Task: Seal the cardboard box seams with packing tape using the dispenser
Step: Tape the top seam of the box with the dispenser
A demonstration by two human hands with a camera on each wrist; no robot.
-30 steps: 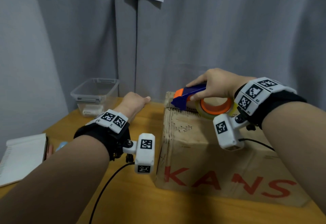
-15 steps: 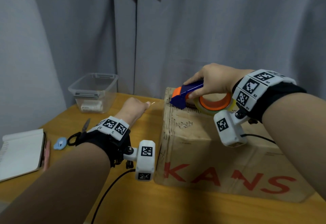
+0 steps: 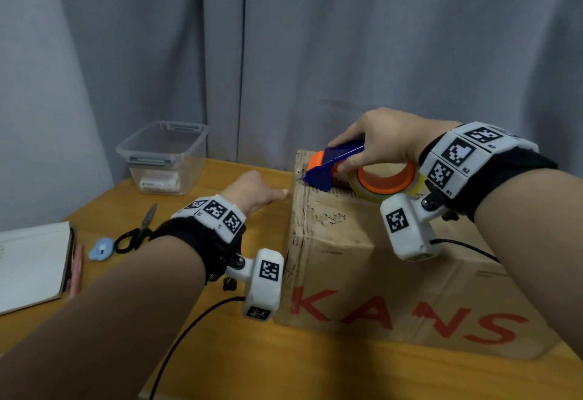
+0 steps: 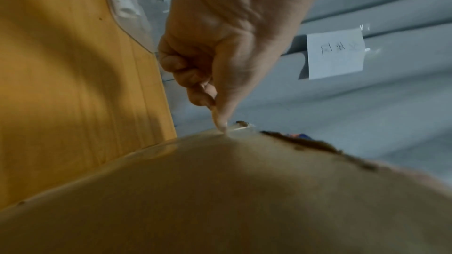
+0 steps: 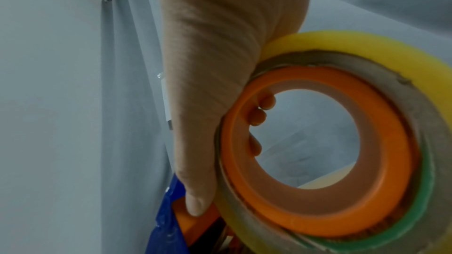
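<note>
Up on the box (image 3: 362,261), at its far left corner, the right hand (image 3: 383,142) grips the dispenser (image 3: 334,163), fingertips (image 5: 259,115) curled through the roll's core. Beside that corner, the left hand (image 3: 252,193) is curled, thumb pressing the box's side; any tape under it is too blurred to tell. Scissors (image 3: 138,232) lie left of the box, partly hidden by the wrist.
</note>
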